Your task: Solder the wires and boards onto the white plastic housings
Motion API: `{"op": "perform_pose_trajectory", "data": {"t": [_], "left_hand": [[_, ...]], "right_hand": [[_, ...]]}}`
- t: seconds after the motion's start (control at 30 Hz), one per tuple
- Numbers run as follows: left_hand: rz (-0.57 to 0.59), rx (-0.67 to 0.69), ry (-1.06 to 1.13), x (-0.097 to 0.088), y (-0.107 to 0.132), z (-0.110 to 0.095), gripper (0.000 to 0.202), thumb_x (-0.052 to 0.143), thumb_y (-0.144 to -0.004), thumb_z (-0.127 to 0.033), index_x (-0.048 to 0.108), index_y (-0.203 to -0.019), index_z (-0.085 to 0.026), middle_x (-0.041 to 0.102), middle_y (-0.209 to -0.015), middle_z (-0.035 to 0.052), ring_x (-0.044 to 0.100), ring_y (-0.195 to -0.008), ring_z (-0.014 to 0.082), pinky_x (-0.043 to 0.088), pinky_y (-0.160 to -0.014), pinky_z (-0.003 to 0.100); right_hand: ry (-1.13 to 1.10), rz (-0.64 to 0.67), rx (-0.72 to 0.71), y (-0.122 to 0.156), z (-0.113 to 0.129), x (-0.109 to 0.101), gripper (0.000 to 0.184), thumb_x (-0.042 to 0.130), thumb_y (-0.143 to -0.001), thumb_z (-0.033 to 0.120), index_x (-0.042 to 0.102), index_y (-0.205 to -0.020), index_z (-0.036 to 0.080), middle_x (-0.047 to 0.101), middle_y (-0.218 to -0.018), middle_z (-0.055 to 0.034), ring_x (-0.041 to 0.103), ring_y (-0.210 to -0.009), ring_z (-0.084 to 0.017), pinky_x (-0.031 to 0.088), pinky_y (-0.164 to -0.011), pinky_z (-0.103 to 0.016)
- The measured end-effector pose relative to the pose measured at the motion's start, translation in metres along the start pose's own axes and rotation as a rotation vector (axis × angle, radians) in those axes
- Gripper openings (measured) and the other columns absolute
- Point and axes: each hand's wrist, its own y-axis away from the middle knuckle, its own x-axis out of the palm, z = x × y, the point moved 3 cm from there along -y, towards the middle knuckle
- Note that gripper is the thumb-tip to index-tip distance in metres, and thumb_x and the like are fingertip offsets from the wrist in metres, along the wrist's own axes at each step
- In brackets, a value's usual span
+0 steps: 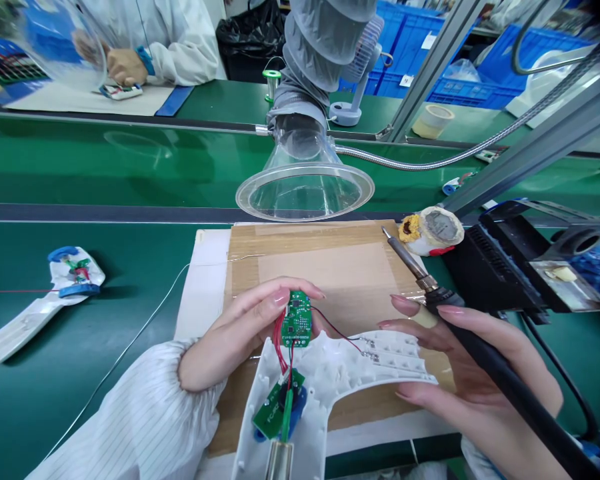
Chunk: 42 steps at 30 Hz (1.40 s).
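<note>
My left hand [240, 333] pinches a small green circuit board [297, 322] and holds it upright over a white plastic housing [330, 380]. Red and black wires run from the board down to a second green board [275, 407] seated in the housing. My right hand [470, 380] is wrapped round the black handle of a soldering iron [430, 287]. The iron's tip points up and to the left, away from the board, and the lower fingers of that hand rest against the housing's right arm. Everything sits on a brown cardboard mat [340, 267].
A clear fume-extraction funnel [305, 190] hangs just beyond the mat. A black iron stand [520, 267] and a tip cleaner [430, 230] are at the right. Another white housing [55, 283] lies on the green belt at the left. A person in white works at the far left.
</note>
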Motion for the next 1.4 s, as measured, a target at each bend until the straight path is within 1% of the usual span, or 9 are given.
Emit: {"op": "perform_pose_trajectory", "data": {"t": [0.23,0.47,0.77,0.83,0.93,1.07,1.2,1.3,1.4], "left_hand": [[-0.026,0.024,0.135,0.012,0.005,-0.006,0.027,0.062,-0.108,-0.042,0.079,-0.118,-0.023,0.084,-0.099,0.0077,0.079,-0.09,0.0177,0.062,-0.084,0.024],[0.011,0.036,0.164,0.014,0.008,-0.007,0.028,0.062,-0.108,-0.041,0.079,-0.122,-0.025,0.084,-0.101,0.0081,0.08,-0.091,0.0206,0.062,-0.078,0.024],[-0.029,0.093,-0.02,0.006,0.007,-0.006,0.032,0.058,-0.109,-0.044,0.073,-0.135,-0.032,0.083,-0.109,0.004,0.078,-0.092,0.0168,0.06,-0.077,0.022],[-0.108,0.129,-0.13,0.003,0.006,-0.007,0.035,0.057,-0.109,-0.046,0.07,-0.137,-0.03,0.081,-0.11,0.0049,0.078,-0.092,0.0179,0.061,-0.078,0.025],[-0.304,0.188,-0.486,-0.007,0.004,-0.007,0.035,0.054,-0.11,-0.045,0.066,-0.136,-0.025,0.078,-0.119,0.0081,0.077,-0.099,0.0209,0.062,-0.087,0.032],[-0.521,0.469,-1.118,-0.016,0.002,-0.01,0.02,0.058,-0.107,-0.031,0.067,-0.121,-0.021,0.072,-0.125,0.0102,0.07,-0.119,0.0236,0.058,-0.103,0.04],[-0.377,0.598,-1.452,-0.006,-0.001,0.001,0.013,0.059,-0.105,-0.02,0.069,-0.099,-0.019,0.066,-0.133,0.0135,0.069,-0.124,0.0279,0.061,-0.098,0.044],[-0.272,0.601,-1.626,0.001,-0.003,0.01,0.015,0.058,-0.105,-0.02,0.07,-0.096,-0.016,0.064,-0.139,0.0188,0.069,-0.125,0.0357,0.063,-0.094,0.052],[-0.245,0.562,-1.714,0.003,-0.004,0.014,0.018,0.057,-0.105,-0.017,0.071,-0.092,-0.014,0.064,-0.141,0.0204,0.066,-0.131,0.0399,0.063,-0.097,0.056]], "right_hand": [[-0.009,0.023,0.042,0.004,0.006,-0.001,0.062,0.094,-0.084,0.029,0.065,-0.138,0.04,0.077,-0.135,-0.0015,0.083,-0.099,-0.029,0.073,-0.087,-0.034],[0.002,0.055,-0.001,0.011,0.003,-0.008,0.072,0.096,-0.082,0.023,0.061,-0.143,0.036,0.076,-0.137,-0.003,0.081,-0.108,-0.03,0.071,-0.096,-0.035],[0.047,0.036,-0.065,0.007,0.006,-0.002,0.067,0.092,-0.086,0.021,0.06,-0.142,0.037,0.074,-0.141,0.0017,0.08,-0.114,-0.024,0.065,-0.107,-0.03],[0.076,0.02,-0.08,0.007,0.003,0.001,0.065,0.092,-0.086,0.024,0.06,-0.142,0.036,0.075,-0.14,0.0009,0.08,-0.113,-0.023,0.063,-0.109,-0.03],[0.144,-0.009,-0.13,0.006,-0.009,0.005,0.065,0.091,-0.087,0.022,0.06,-0.143,0.034,0.076,-0.139,-0.0006,0.079,-0.117,-0.022,0.063,-0.11,-0.03],[0.311,0.025,-0.175,0.005,-0.035,0.016,0.061,0.087,-0.092,0.024,0.058,-0.145,0.03,0.074,-0.142,-0.0052,0.077,-0.121,-0.021,0.062,-0.108,-0.028],[0.467,0.062,-0.232,0.008,-0.048,0.023,0.054,0.079,-0.098,0.028,0.055,-0.146,0.024,0.075,-0.139,-0.01,0.078,-0.119,-0.019,0.06,-0.109,-0.024],[0.506,0.068,-0.264,0.012,-0.047,0.024,0.056,0.079,-0.098,0.027,0.053,-0.148,0.022,0.076,-0.138,-0.012,0.078,-0.118,-0.019,0.058,-0.11,-0.022],[0.516,0.06,-0.274,0.014,-0.045,0.023,0.057,0.079,-0.098,0.027,0.053,-0.149,0.021,0.076,-0.137,-0.0123,0.078,-0.118,-0.019,0.058,-0.11,-0.022]]}}
